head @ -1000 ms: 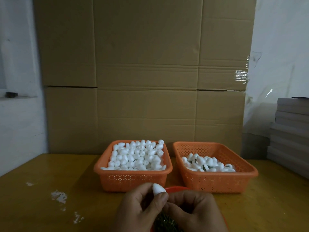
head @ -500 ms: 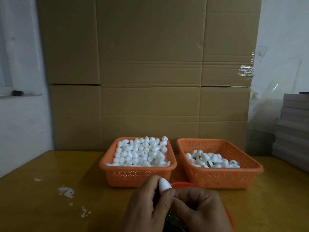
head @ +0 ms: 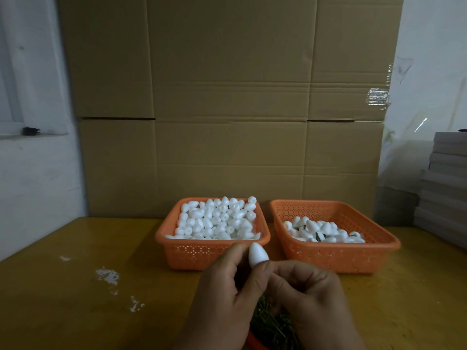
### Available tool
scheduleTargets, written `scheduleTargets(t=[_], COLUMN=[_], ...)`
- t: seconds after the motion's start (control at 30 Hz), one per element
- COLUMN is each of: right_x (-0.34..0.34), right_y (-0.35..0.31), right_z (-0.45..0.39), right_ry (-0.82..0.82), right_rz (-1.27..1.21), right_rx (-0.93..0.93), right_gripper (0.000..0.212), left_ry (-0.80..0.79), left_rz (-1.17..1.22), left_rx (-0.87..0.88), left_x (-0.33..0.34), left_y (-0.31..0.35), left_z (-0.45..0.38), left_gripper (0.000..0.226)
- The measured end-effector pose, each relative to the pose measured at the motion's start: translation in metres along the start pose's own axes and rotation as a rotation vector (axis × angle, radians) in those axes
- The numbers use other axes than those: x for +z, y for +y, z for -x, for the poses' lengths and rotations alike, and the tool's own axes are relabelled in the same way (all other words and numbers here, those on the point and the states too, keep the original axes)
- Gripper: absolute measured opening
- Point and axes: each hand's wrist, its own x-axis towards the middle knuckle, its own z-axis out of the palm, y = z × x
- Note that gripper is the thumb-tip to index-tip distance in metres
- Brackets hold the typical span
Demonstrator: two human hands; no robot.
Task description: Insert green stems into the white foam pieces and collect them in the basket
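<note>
1. Holding a white foam piece [head: 257,255] upright, pointed end up, the left hand [head: 222,294] pinches it between thumb and curled fingers [head: 236,251], low in the head view and in front of the two baskets.
2. Right hand [head: 310,299] sits against the left, fingers curled inward and pressed to the underside of the foam piece; what they pinch there is hidden, so I cannot tell if a stem is between them.
3. Green stems [head: 271,324] lie in a loose heap directly beneath both hands, in an orange dish [head: 255,343] of which only a sliver of rim shows at the bottom edge.
4. Left orange basket [head: 199,251] stands on the desk [head: 75,299], heaped to the rim with plain white foam pieces [head: 217,219].
5. Right orange basket [head: 336,256] stands just beside it, a narrow gap between them; it holds a shallower layer of finished foam pieces [head: 326,231], a few with dark green showing among them.
6. White crumbs [head: 107,275] are scattered on the desk well to the left of the hands.
7. Large cardboard sheets [head: 227,97] stand upright behind the baskets.
8. A stack of grey flat boxes [head: 447,185] sits at the far right edge.
</note>
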Motion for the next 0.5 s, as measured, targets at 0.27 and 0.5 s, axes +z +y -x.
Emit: scheduleTargets(t=[0.27,0.5], right_x=[0.0008,0.0096], right_y=[-0.0009,-0.0064], right_z=[0.0021,0.0057], right_ry=[0.027,0.116], right_rz=[-0.058,-0.136], right_rx=[-0.043,-0.017], right_gripper=[0.027,0.025], left_ry=[-0.010,0.040], left_rz=[0.107,0.033], left_rx=[0.075,0.070], left_x=[-0.0004,0.0052], left_y=[0.0113,0.0085], left_z=[-0.0018,-0.0006], left_gripper=[0.021,0.031])
